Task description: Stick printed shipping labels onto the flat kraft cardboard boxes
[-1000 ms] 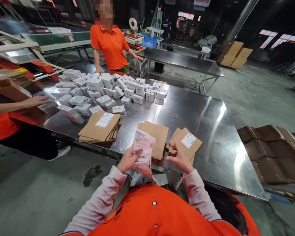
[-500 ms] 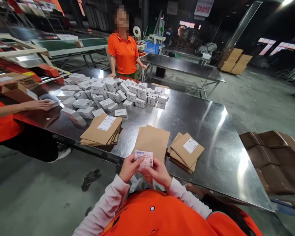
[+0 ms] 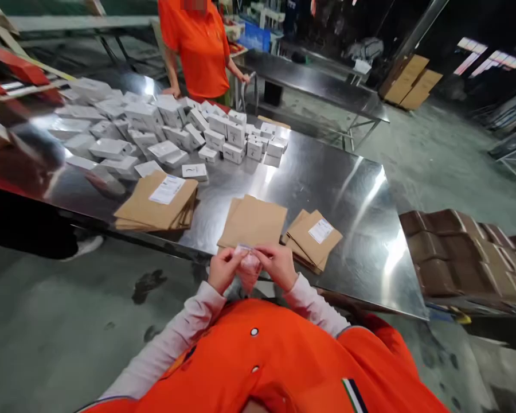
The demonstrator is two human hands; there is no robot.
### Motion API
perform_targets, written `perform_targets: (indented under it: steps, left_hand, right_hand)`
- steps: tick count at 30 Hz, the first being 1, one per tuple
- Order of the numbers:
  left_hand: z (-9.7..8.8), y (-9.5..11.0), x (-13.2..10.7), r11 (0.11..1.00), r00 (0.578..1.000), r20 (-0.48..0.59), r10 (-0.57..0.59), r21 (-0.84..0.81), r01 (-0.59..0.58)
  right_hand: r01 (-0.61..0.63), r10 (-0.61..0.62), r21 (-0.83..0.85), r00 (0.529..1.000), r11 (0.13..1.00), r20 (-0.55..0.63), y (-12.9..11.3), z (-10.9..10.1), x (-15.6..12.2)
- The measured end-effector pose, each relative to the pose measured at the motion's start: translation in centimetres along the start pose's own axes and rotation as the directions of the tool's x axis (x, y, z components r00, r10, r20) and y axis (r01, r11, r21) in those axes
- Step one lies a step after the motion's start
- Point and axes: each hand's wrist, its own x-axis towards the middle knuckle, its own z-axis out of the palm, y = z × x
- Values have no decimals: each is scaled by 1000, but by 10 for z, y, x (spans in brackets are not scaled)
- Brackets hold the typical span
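My left hand and my right hand meet at the near edge of the steel table. Both pinch a small printed label sheet held between them, its print blurred. Just beyond my fingers lies a plain brown envelope flat on the table. To its right sits a small stack of brown envelopes with a white label on top. A thicker labelled stack of envelopes lies to the left.
Several small white boxes are heaped on the far left of the table. A person in an orange shirt stands at the far side. Brown cartons are stacked at the right. Another steel table stands behind.
My right hand came over to join the left on the label sheet, which dropped from upright to low between my fingers. The view tilted down and the co-worker's arm at the left left the view.
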Motion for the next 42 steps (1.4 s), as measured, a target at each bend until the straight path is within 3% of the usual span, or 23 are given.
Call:
perform_targets:
  steps: [3, 5, 9, 13, 16, 22, 28, 31, 33, 36, 39, 42]
  left_hand:
    - [6, -4, 8, 998, 998, -14, -62, -26, 62]
    - [7, -8, 15, 981, 977, 117, -177, -56, 184]
    - [3, -18, 27, 913, 846, 397, -356, -48, 406]
    - [-7, -27, 35, 832, 772, 461, -437, -119, 543]
    - [-13, -27, 39, 803, 742, 463, -486, -100, 588]
    - [-13, -20, 49, 761, 718, 391, -575, -68, 646]
    - [-20, -31, 42, 789, 728, 391, -563, -8, 614]
    - [-44, -51, 21, 781, 696, 384, -606, 126, 611]
    - [-66, -63, 4, 762, 686, 341, -643, 201, 615]
    - [-96, -68, -12, 771, 698, 333, -634, 207, 602]
    - [-105, -46, -10, 849, 774, 350, -527, 184, 495]
    - [-86, -6, 1, 911, 814, 410, -411, 192, 364]
  right_hand:
    - [17, -17, -19, 1000, 1000, -9, 2, -5, 19]
    - [-20, 19, -21, 1000, 1000, -11, 10, -10, 47]
    - [-162, 161, -99, 987, 982, -16, 41, -19, 121]
    - [-356, 352, -208, 934, 911, -58, 69, -20, 173]
    - [-419, 413, -265, 907, 868, -82, 81, -16, 188]
    - [-418, 403, -341, 908, 842, -118, 98, -9, 199]
    - [-412, 400, -406, 909, 816, -119, 104, -7, 199]
    - [-284, 259, -527, 958, 801, -122, 102, 1, 189]
    - [-80, 107, -568, 994, 819, 14, 100, 11, 179]
    - [184, -54, -508, 964, 842, 261, 99, 25, 163]
    - [259, -112, -480, 943, 839, 313, 99, 31, 155]
    - [265, -128, -482, 946, 835, 297, 100, 30, 154]
